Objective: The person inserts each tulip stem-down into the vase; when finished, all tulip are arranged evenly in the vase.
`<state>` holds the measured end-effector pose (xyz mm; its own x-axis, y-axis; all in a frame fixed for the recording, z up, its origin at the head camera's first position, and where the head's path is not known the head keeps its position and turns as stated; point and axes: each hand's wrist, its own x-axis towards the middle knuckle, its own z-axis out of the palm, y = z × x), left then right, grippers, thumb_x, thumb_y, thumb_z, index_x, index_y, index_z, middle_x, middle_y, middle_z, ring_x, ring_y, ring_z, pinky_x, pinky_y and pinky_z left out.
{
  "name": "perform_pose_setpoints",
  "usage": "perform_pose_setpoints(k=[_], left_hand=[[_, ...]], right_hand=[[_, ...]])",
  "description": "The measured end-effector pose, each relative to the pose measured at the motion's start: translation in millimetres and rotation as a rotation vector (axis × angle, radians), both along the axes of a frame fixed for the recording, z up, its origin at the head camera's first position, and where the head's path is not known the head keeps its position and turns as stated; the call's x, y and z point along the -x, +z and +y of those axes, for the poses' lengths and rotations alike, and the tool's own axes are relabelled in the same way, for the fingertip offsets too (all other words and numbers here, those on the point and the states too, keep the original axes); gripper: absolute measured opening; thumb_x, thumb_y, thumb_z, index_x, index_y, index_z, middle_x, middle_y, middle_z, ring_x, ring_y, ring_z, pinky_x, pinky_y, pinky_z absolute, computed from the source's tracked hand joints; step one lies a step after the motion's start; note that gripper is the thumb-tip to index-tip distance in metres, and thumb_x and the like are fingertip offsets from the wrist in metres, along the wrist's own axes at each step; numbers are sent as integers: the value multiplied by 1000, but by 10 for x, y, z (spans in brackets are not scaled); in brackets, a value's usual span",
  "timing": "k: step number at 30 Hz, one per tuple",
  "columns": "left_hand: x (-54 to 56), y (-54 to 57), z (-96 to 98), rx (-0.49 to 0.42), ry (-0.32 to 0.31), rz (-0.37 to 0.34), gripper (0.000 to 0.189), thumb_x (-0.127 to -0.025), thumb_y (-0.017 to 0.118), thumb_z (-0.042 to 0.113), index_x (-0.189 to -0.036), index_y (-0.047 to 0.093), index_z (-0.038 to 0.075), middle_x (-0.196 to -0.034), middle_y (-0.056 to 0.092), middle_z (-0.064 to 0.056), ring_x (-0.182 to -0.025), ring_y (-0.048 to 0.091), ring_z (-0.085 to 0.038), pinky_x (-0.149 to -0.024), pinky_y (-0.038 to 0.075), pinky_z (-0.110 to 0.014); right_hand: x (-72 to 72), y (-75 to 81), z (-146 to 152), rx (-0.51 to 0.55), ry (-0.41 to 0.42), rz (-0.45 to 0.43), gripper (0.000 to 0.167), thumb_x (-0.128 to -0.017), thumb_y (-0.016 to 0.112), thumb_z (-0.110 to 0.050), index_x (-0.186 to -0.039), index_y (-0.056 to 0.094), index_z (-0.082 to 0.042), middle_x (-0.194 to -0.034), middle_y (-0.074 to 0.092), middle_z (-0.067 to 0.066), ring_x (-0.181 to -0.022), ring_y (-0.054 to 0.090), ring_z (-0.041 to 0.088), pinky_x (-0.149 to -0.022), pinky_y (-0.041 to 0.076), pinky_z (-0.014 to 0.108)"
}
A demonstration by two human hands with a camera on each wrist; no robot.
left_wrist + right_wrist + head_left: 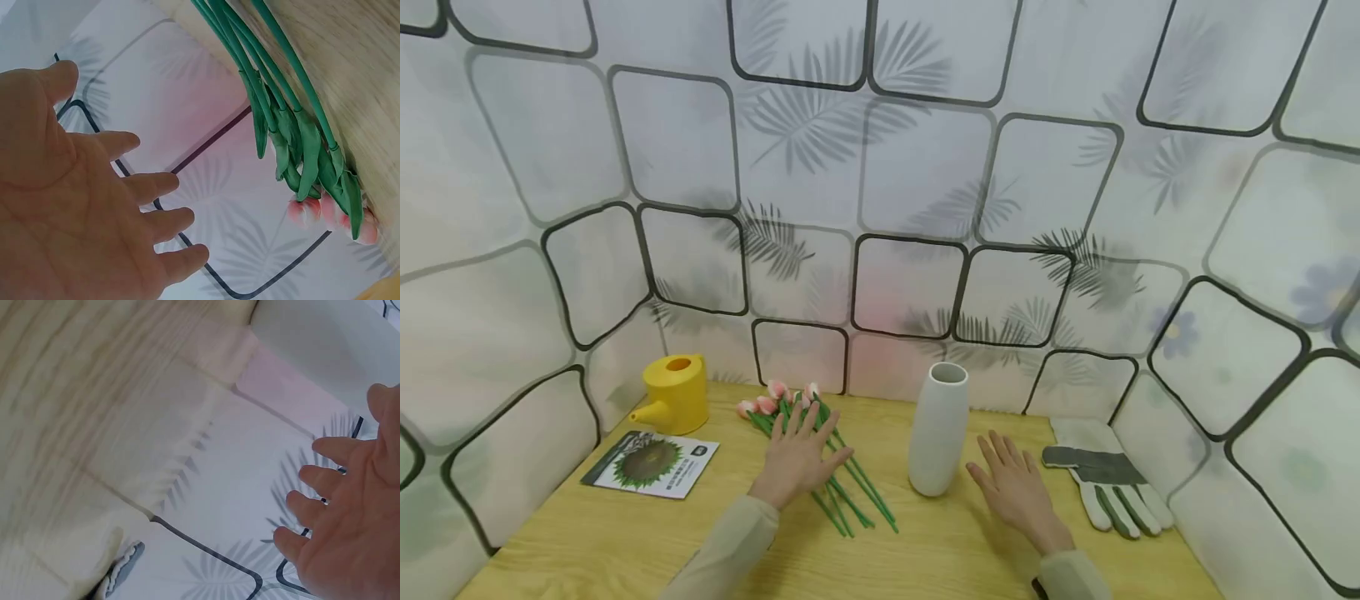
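Note:
My left hand (799, 460) hovers palm down over a bunch of pink tulips (766, 406), fingers spread and holding nothing. In the left wrist view, a gap shows between the fingers and the tulips' green stems (269, 75). The tulips lie on the table, blooms toward the back wall. A tall white vase (938, 433) stands upright between my two hands. To its right is my right hand (1017, 493), fingers spread and nothing in its grasp. Beyond that hand lies a pair of grey and white work gloves (1112, 475).
At the back left stands a yellow watering can (681, 396), its spout pointing left. In front of it lies a seed packet (651, 465) with a sunflower picture. Patterned walls (805, 275) enclose the wooden table (880, 571) at the back and both sides.

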<state>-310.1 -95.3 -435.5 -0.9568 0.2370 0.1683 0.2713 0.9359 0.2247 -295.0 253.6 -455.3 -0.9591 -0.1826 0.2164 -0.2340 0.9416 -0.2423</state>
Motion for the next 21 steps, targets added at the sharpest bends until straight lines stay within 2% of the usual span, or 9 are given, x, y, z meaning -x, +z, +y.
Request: perform_pose_setpoints(k=[3,6,10,12,15,18,20,21], left_hand=[[15,-9,8,-21,0,22,68,-99,38,61,-154,32,22,-161,21,-17,-150,10,-41,-119,9,-64],[69,-28,-2,-85,-6,74,66,-99,44,56,-153,36,17,-159,27,-21,-148,18,-44,-116,18,-66],[186,-101,-82,-193,-9,187,60,-98,57,43,-143,48,4,-144,47,-26,-132,45,-45,-103,40,-64],[247,-153,-150,-265,-10,212,53,-96,63,33,-136,53,1,-128,60,-25,-112,61,-40,-91,51,-57],[332,-235,-268,-426,-15,165,42,-95,65,20,-130,58,-1,-115,67,-21,-85,67,-34,-74,55,-47],[388,-295,-382,-590,-11,73,35,-95,63,12,-127,60,0,-114,68,-22,-88,67,-35,-77,56,-48],[428,-337,-449,-638,2,41,32,-94,63,10,-125,62,1,-118,66,-24,-101,66,-38,-85,54,-51],[443,-352,-477,-656,7,20,31,-94,62,9,-124,63,1,-117,67,-24,-101,66,-39,-86,54,-53]], right_hand=[[5,-2,6,75,27,13,62,-105,39,-46,-150,37,-4,-158,28,20,-146,22,45,-117,16,65],[14,7,0,259,47,-15,63,-104,40,-48,-151,36,-6,-158,31,19,-145,26,45,-116,22,64],[18,35,-42,574,55,-88,65,-101,49,-48,-152,34,-11,-156,36,17,-143,33,41,-114,30,59],[28,43,-71,696,62,-102,63,-100,55,-42,-151,36,-12,-154,40,16,-141,37,39,-113,33,57],[58,44,-116,833,69,-112,61,-97,62,-34,-149,40,-13,-150,46,15,-138,43,35,-112,38,53],[82,56,-160,925,79,-125,59,-94,66,-30,-147,43,-16,-147,49,14,-136,47,34,-110,40,53],[98,66,-186,967,81,-140,61,-93,68,-31,-147,43,-18,-147,49,13,-136,47,34,-110,40,53],[106,74,-200,985,81,-149,62,-92,69,-31,-147,43,-19,-147,48,13,-136,46,34,-110,40,54]])
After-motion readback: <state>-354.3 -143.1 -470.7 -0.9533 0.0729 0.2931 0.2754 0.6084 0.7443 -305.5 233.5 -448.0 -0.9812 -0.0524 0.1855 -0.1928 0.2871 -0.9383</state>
